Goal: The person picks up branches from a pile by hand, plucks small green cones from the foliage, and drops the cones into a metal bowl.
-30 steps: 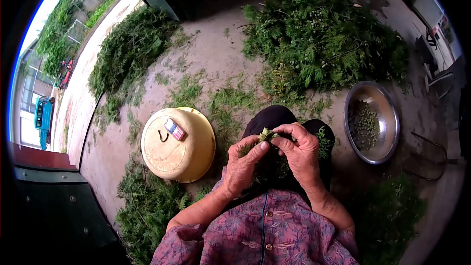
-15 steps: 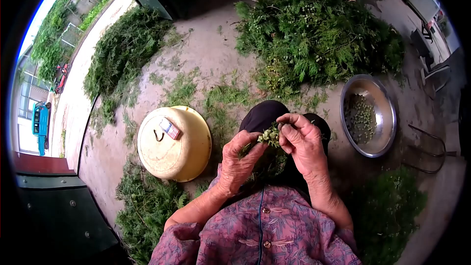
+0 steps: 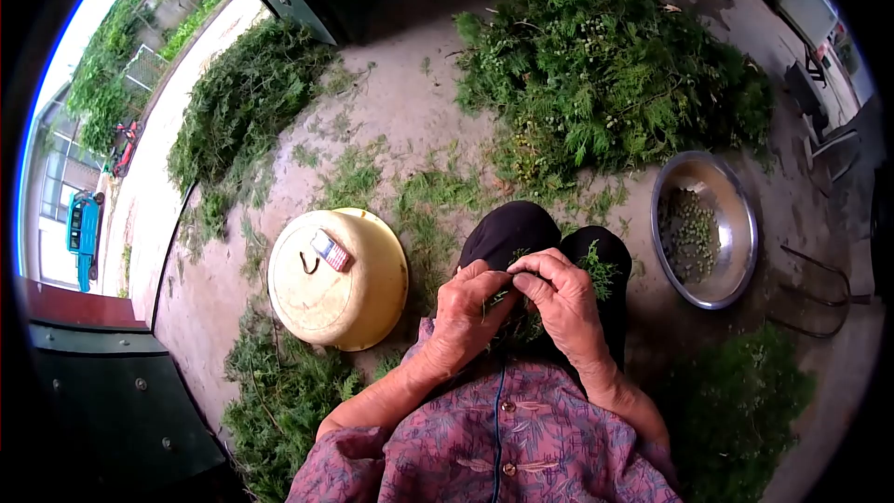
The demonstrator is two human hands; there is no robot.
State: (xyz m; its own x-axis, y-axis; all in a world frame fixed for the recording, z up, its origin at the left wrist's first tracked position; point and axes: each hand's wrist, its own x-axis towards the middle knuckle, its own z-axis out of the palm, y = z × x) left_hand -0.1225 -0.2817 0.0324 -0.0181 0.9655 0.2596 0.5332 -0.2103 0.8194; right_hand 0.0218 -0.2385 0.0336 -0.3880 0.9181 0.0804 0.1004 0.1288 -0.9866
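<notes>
Over my lap, my left hand (image 3: 470,303) and my right hand (image 3: 562,303) meet with their fingertips pinched together. Bits of a green conifer sprig (image 3: 495,300) show between the fingers of my left hand. A feathery green sprig (image 3: 601,270) sticks out past the curled fingers of my right hand, over the dark trouser knee. What lies right between the fingertips is mostly hidden. To the right on the floor stands a metal basin (image 3: 748,265) with many small round green cones (image 3: 694,228) in it.
Left of my knees is an upturned cream tub (image 3: 298,303), bearing a small printed packet (image 3: 331,251) and a dark curved object (image 3: 308,264). Leafy branches are heaped ahead (image 3: 615,74), far left (image 3: 247,98), near left (image 3: 279,391) and near right (image 3: 745,401). A bent metal frame (image 3: 843,293) is beyond the basin.
My hands have come closer together, and the pale green cone cluster between them no longer shows. A feathery sprig now shows past my right hand. The whole view has shifted slightly.
</notes>
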